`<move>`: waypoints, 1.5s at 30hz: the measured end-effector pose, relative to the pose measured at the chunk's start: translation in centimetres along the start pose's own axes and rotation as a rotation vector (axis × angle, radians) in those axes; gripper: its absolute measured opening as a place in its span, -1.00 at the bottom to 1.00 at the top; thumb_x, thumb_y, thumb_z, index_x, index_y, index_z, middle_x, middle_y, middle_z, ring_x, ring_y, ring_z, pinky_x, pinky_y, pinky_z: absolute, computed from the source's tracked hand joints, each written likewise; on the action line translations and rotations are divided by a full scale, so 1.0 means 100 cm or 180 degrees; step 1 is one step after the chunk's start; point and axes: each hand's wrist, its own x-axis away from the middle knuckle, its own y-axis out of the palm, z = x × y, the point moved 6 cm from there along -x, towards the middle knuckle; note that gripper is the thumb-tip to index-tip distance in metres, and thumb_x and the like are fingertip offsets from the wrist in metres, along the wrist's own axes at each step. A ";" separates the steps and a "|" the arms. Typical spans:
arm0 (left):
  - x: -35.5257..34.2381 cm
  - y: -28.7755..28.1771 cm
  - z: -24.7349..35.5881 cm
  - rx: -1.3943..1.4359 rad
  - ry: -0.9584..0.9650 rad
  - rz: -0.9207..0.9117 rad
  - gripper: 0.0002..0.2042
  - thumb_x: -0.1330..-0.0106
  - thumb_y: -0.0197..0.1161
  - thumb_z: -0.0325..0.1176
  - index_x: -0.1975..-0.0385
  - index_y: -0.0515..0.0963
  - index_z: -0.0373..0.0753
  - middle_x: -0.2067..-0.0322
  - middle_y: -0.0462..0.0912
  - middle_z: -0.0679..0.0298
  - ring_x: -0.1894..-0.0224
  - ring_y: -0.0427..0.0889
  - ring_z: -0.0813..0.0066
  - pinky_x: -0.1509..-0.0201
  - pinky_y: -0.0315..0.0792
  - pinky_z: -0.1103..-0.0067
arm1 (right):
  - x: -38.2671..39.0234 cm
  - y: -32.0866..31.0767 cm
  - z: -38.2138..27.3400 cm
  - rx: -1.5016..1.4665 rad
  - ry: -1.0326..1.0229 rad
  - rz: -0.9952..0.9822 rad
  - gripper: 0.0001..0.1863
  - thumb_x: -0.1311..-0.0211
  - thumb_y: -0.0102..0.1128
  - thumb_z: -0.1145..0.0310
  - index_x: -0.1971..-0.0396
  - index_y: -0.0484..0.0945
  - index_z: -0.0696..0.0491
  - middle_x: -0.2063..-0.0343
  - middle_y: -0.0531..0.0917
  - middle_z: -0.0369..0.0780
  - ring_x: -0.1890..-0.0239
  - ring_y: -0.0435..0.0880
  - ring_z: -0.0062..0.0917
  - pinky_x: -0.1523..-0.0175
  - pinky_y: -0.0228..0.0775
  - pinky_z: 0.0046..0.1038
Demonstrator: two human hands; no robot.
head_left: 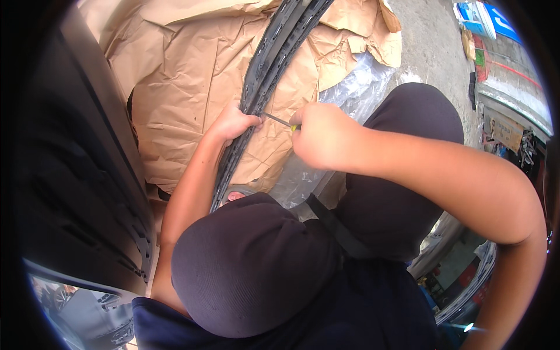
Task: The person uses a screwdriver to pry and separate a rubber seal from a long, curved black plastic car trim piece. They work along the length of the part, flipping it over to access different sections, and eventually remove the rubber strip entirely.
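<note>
A long black plastic strip with rows of slots along it runs from the top of the view down toward my knees. My left hand is closed on its lower half, thumb on the near side and the other fingers partly hidden. In my right hand is a screwdriver with a thin metal shaft and a bit of yellow handle showing. Its shaft points left at the strip, the tip close beside my left thumb. Whether the tip sits in a slot I cannot tell.
Crumpled brown paper lies beneath the strip, with clear plastic sheeting at its right edge. A large dark panel stands close on my left. Concrete floor stretches beyond my right knee. A blue-and-white package is at the far right.
</note>
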 end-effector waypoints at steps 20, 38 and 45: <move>-0.007 -0.002 -0.007 -0.0176 0.0097 -0.0217 -0.84 -0.20 0.37 -0.65 0.21 0.69 -0.46 0.36 0.77 0.13 0.35 0.76 0.39 0.17 0.65 0.48 | -0.002 0.006 0.002 0.0489 -0.0572 -0.0121 -0.64 -0.29 0.06 0.42 0.07 0.76 0.21 0.13 0.76 0.20 0.01 0.77 0.09 -0.11 0.64 -0.08; 0.016 -0.015 0.012 -0.0053 -0.0571 -0.0384 -0.60 -0.26 0.57 -0.41 -0.04 0.63 -0.38 0.11 0.82 0.08 0.11 0.83 0.27 -0.08 0.71 0.33 | -0.033 -0.108 0.225 0.0533 -0.0535 -0.0937 -0.49 -0.27 0.56 0.13 -0.11 0.74 0.13 0.34 0.80 -0.19 0.33 0.78 -0.46 0.18 0.64 -0.38; 0.044 0.003 0.028 -0.0099 -0.0830 -0.0394 -0.42 -0.44 0.44 0.13 -0.05 0.63 -0.37 0.10 0.81 0.02 0.07 0.83 0.23 -0.11 0.72 0.28 | -0.082 -0.122 0.223 0.2801 -0.1053 0.0143 -0.59 -0.11 0.53 0.25 -0.01 0.81 -0.05 0.19 0.83 -0.15 0.02 0.81 -0.19 -0.09 0.64 -0.18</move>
